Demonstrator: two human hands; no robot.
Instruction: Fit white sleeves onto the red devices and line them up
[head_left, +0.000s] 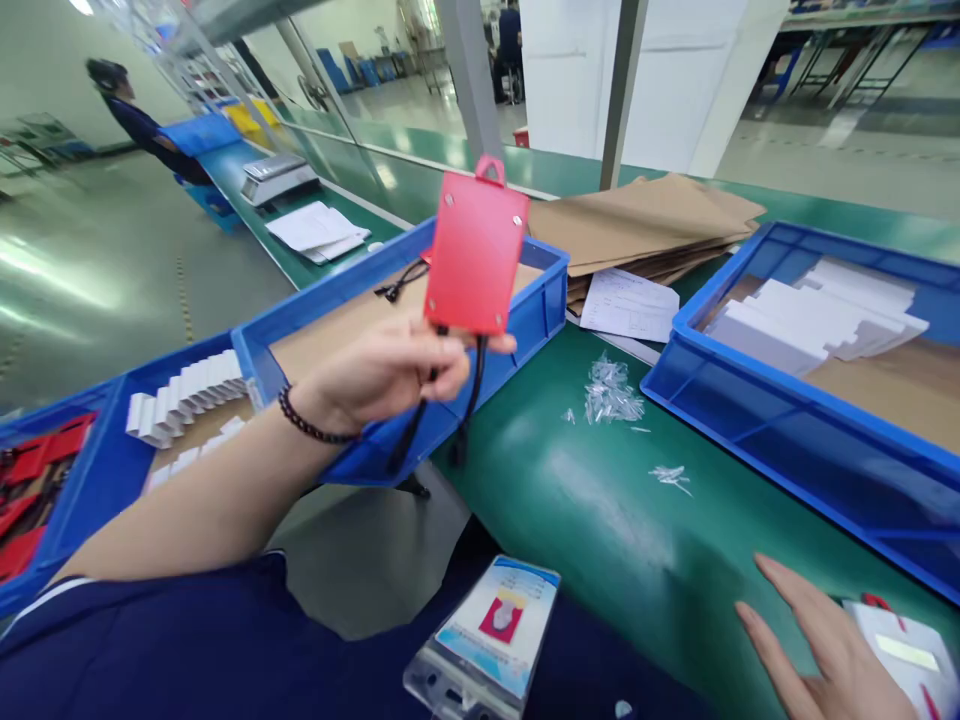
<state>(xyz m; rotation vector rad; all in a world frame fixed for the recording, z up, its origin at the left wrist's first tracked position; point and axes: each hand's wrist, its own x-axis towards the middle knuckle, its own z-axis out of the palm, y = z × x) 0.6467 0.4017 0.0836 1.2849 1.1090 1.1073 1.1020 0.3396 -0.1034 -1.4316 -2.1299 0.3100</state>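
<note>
My left hand is closed around the lower end of a flat red box, held upright in mid-air. The box has a hanging loop on top and screws at its corners. Two black cables with connectors dangle below it. My right hand is low at the right, fingers spread above the green table, with nothing seen in it. Beside that hand is a white device with a pale display and red leads, partly cut off by the frame edge.
A blue crate stands behind the red box; another blue crate at the right holds white boxes. Small clear plastic pieces lie between them. Brown cardboard sheets are stacked behind. Blue crates at left hold white and red items.
</note>
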